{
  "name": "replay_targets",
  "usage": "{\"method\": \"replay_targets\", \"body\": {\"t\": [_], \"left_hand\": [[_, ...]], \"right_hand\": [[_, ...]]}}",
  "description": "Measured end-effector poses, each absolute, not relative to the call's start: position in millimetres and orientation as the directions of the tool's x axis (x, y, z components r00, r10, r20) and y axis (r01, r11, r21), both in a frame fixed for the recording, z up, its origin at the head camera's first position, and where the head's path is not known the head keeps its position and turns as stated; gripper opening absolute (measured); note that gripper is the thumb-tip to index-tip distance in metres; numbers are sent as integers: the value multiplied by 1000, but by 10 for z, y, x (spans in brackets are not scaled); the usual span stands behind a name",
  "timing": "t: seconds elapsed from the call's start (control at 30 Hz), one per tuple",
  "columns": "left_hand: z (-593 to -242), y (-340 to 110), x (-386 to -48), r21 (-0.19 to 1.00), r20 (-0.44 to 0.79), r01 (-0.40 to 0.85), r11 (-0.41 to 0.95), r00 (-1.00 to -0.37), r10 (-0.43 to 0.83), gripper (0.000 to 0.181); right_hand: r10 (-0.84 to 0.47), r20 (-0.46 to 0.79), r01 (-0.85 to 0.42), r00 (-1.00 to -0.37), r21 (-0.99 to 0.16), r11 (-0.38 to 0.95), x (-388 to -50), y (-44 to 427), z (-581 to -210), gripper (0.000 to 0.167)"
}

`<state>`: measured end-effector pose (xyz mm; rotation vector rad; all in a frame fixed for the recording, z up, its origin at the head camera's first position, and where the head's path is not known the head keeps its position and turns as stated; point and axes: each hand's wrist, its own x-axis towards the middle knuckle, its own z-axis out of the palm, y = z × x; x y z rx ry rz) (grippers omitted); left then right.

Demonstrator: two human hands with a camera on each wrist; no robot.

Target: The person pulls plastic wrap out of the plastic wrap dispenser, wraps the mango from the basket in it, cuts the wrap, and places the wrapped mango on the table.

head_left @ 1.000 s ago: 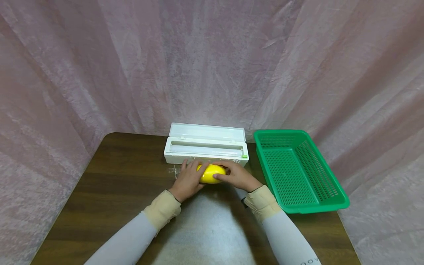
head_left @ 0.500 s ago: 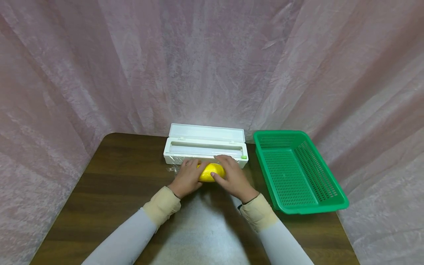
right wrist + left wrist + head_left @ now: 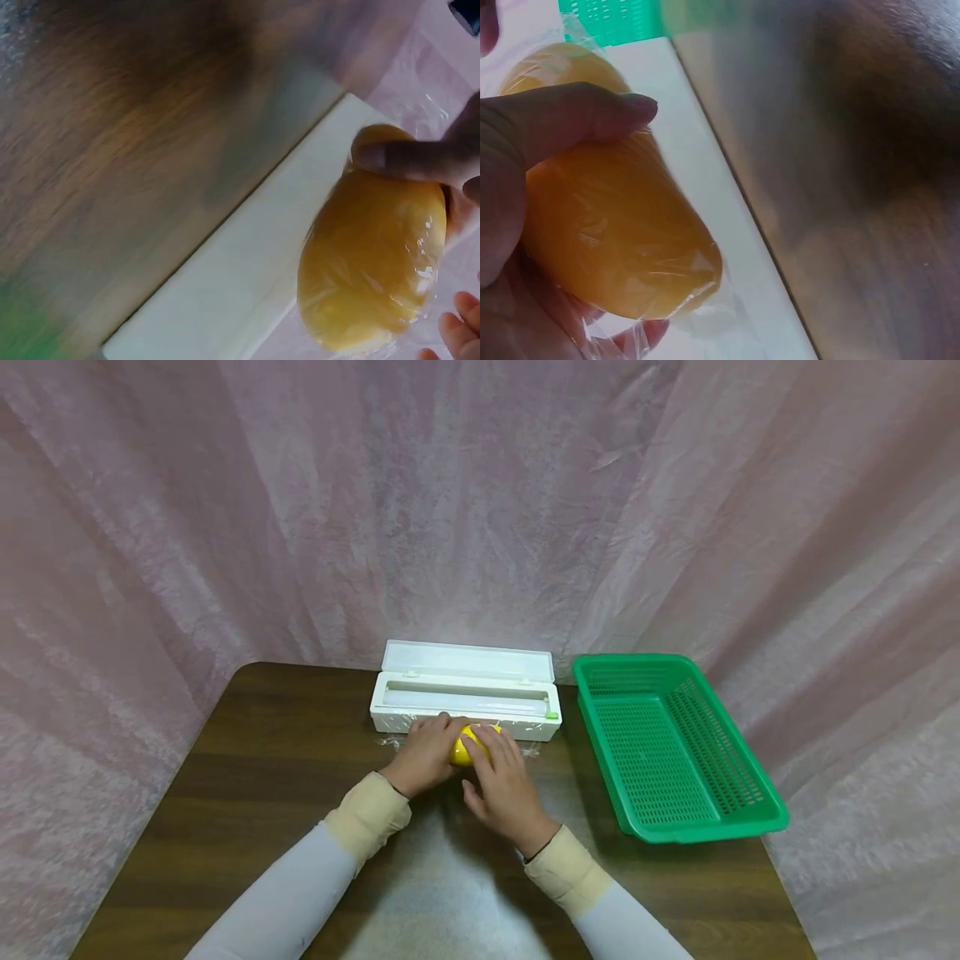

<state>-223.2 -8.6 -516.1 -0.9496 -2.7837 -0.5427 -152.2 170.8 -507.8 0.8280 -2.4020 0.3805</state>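
A smooth yellow mango (image 3: pixel 462 751), wrapped in clear cling film, is held in front of the white dispenser. My left hand (image 3: pixel 429 755) grips its left end. In the left wrist view, the left thumb (image 3: pixel 592 112) lies across the mango (image 3: pixel 630 217), and loose film (image 3: pixel 634 341) hangs beneath. My right hand (image 3: pixel 504 789) is over the mango's right side in the head view. Its fingers (image 3: pixel 461 330) appear apart from the mango (image 3: pixel 367 262) in the right wrist view, and they look relaxed. The mango's underside is hidden.
A white cling film dispenser (image 3: pixel 390 722) with its lid (image 3: pixel 468 660) raised stands at the table's back, a roll (image 3: pixel 465 700) inside. Loose film (image 3: pixel 531 749) sticks out below its front right. To the right sits a green plastic basket (image 3: pixel 705 833). Pink curtains (image 3: pixel 480 510) hang behind the brown table (image 3: pixel 247 777).
My right hand has let go of the mango's right end and swung left and nearer, its fingers now over the mango. The left hand keeps its grip and has barely moved.
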Motion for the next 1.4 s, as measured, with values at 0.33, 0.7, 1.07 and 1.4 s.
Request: {"method": "replay_targets", "body": {"t": [0.33, 0.7, 1.07, 1.4], "left_hand": [[-5032, -66, -2290, 310, 131, 571, 760, -817, 561, 62], [-4917, -58, -2363, 321, 26, 538, 779, -827, 561, 68], [-4794, -66, -2442, 401, -78, 504, 765, -813, 577, 74], [-4682, -44, -2466, 418, -137, 479, 772, -807, 575, 75]], "right_hand": [[-492, 516, -588, -702, -29, 808, -1627, 1731, -5163, 87], [-492, 443, -553, -750, -11, 833, -1802, 1807, -5199, 97], [-467, 435, -516, -770, 7, 857, -1897, 1828, -5183, 96], [-469, 501, -529, -727, 26, 848, -1965, 1849, -5197, 94]]}}
